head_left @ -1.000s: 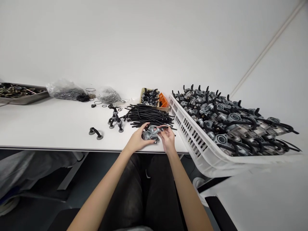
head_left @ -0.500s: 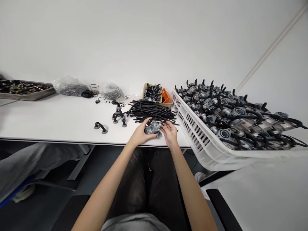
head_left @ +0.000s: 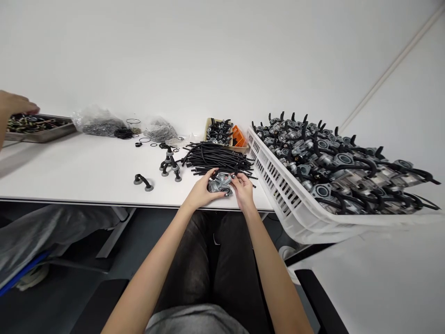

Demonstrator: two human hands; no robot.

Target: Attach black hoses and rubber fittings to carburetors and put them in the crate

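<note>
A small grey metal carburetor [head_left: 219, 183] is held just above the table's front edge. My left hand [head_left: 202, 191] grips it from the left, fingers over the top and thumb along the near side. At the carburetor's right end, the fingers of my right hand [head_left: 244, 190] are pinched together against it. A small dark piece shows by those fingertips, too small to name. Just beyond both hands lies a pile of black rubber hoses [head_left: 217, 157].
A white crate [head_left: 288, 204] full of carburetors with hoses stands right. Behind the hoses are a tray of small black parts [head_left: 219, 131] and an orange bin [head_left: 238, 136]. Elbow pipes [head_left: 169, 163] and bagged rings [head_left: 160, 131] lie left. A co-worker's hand [head_left: 15, 104] is over a metal tray [head_left: 52, 134].
A co-worker's hand has come into view at the far left, over the metal tray. My hands keep nearly the same hold on the carburetor; the view has shifted slightly.
</note>
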